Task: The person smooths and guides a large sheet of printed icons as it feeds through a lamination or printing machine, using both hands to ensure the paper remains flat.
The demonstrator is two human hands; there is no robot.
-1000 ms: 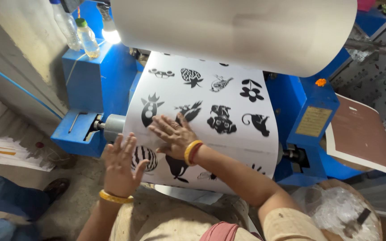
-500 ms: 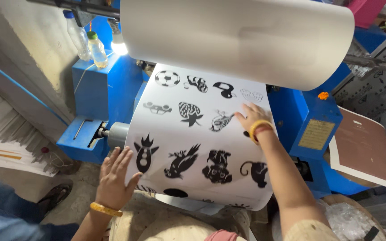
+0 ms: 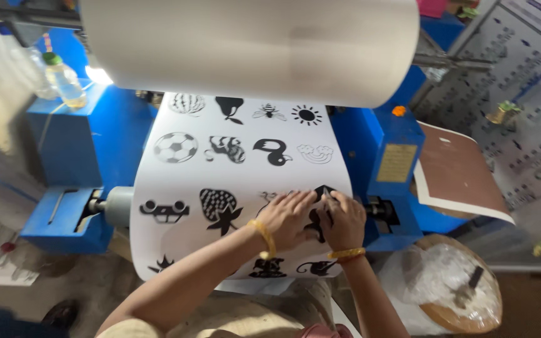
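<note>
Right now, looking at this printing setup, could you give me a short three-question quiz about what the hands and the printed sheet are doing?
1. True or false: both hands, the left hand and the right hand, rest on the white printed sheet.
2. Which black figure lies at the left of the sheet's second visible row? A) football B) crown C) umbrella
3. Fill in: the hands meet beside the sheet's ____ edge, close to the blue machine.

Key: 1 true; 2 A; 3 right.
</note>
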